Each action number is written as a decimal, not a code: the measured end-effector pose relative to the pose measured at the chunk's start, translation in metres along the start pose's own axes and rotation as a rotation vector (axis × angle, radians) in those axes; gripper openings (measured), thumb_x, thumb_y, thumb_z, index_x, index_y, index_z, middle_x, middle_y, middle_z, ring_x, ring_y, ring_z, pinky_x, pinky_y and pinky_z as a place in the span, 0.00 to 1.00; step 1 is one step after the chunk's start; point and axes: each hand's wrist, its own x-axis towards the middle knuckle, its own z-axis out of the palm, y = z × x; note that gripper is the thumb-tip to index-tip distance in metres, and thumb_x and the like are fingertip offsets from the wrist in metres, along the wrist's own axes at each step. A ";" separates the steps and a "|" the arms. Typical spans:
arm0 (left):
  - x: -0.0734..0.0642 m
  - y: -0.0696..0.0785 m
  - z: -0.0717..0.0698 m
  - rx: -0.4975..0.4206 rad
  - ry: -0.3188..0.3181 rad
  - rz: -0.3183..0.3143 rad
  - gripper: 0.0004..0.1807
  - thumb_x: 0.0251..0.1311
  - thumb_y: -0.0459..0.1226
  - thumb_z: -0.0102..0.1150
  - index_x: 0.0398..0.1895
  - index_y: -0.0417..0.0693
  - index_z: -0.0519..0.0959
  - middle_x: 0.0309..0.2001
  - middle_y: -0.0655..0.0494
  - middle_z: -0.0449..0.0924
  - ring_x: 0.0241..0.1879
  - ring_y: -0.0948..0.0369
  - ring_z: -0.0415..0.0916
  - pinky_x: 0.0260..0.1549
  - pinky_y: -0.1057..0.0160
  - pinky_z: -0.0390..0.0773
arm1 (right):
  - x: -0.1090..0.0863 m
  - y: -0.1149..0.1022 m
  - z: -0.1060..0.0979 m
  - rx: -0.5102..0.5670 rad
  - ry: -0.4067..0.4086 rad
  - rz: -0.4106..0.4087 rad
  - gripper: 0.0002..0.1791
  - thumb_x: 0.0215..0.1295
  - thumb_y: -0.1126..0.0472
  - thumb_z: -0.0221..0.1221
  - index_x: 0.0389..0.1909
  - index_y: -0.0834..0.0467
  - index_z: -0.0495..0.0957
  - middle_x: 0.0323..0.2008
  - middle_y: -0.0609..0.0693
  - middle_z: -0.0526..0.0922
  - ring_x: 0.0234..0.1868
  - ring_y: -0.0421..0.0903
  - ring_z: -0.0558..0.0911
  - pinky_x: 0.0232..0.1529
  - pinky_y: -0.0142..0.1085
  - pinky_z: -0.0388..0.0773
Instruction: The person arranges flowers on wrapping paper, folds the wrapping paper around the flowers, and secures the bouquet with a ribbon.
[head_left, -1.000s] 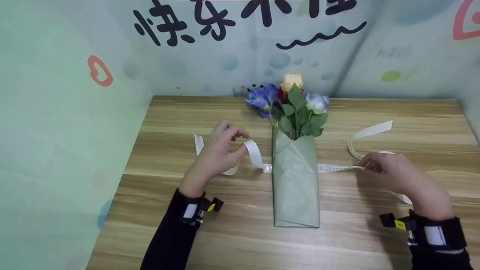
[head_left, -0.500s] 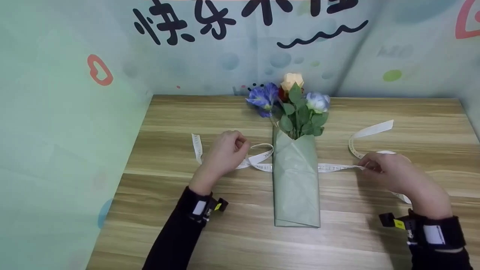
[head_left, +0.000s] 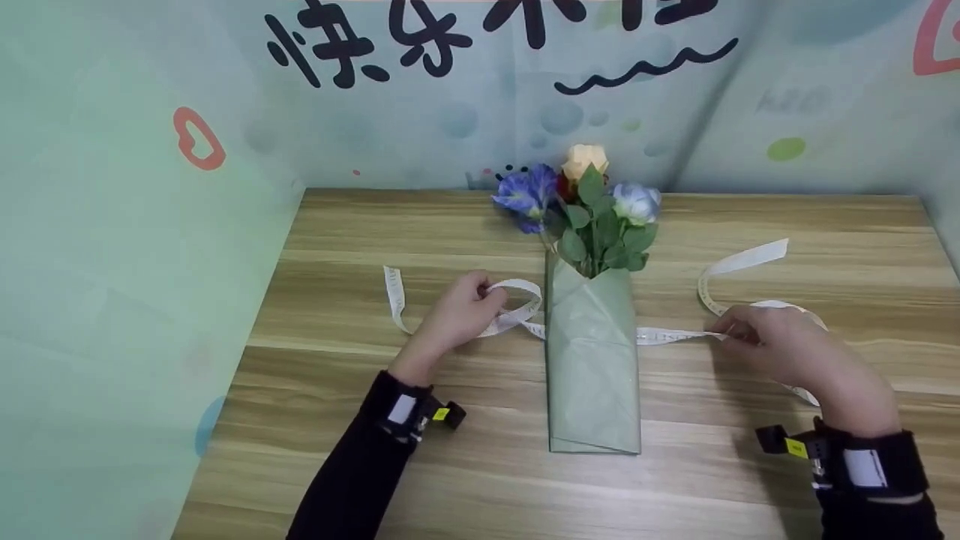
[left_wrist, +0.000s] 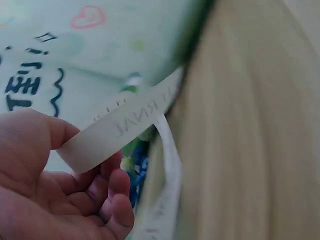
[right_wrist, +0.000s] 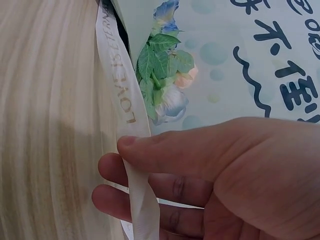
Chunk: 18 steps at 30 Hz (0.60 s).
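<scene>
A bouquet wrapped in pale green paper [head_left: 592, 367] lies on the wooden table, its flowers at the far end. Beneath it runs a white printed ribbon [head_left: 667, 336], coming out on both sides. On the left side, my left hand [head_left: 459, 313] pinches the ribbon, which bends in a raised loop towards the bouquet. Printed letters show on that ribbon loop [left_wrist: 122, 127] in the left wrist view. My right hand [head_left: 791, 349] pinches the other side, drawn fairly straight from the paper. In the right wrist view the thumb [right_wrist: 145, 147] presses the ribbon [right_wrist: 117, 75] against the fingers.
A loose ribbon tail [head_left: 394, 292] curls beyond my left hand. Another ribbon tail [head_left: 750, 257] curves behind my right hand. A printed cloth backdrop [head_left: 450, 120] stands along the table's far edge and left side. Wood tabletop [head_left: 487, 480] stretches in front.
My left hand has moved down and slightly right, its fingers closing on the ribbon. The ribbon beside the bouquet has changed from a short upright bend to a rounded loop. My right hand stays nearly still.
</scene>
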 end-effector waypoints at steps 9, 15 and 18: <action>-0.016 0.031 -0.020 -0.665 -0.079 0.036 0.01 0.59 0.33 0.60 0.32 0.44 0.77 0.28 0.58 0.81 0.33 0.62 0.77 0.42 0.63 0.74 | -0.003 0.003 -0.006 0.077 -0.042 0.032 0.07 0.64 0.63 0.61 0.41 0.53 0.83 0.33 0.45 0.88 0.34 0.41 0.82 0.35 0.35 0.76; -0.027 0.045 -0.023 -0.711 -0.089 0.187 0.06 0.66 0.32 0.52 0.31 0.43 0.77 0.26 0.57 0.80 0.33 0.58 0.78 0.47 0.61 0.75 | -0.008 0.006 -0.012 0.070 -0.026 0.025 0.06 0.66 0.60 0.62 0.41 0.53 0.83 0.31 0.43 0.86 0.31 0.35 0.79 0.33 0.33 0.75; -0.031 0.052 -0.025 -0.600 -0.042 0.215 0.14 0.74 0.38 0.46 0.31 0.43 0.78 0.26 0.55 0.80 0.35 0.54 0.79 0.48 0.59 0.76 | -0.011 0.008 -0.016 0.056 -0.012 0.023 0.06 0.66 0.59 0.62 0.41 0.53 0.83 0.30 0.43 0.86 0.31 0.33 0.79 0.33 0.34 0.76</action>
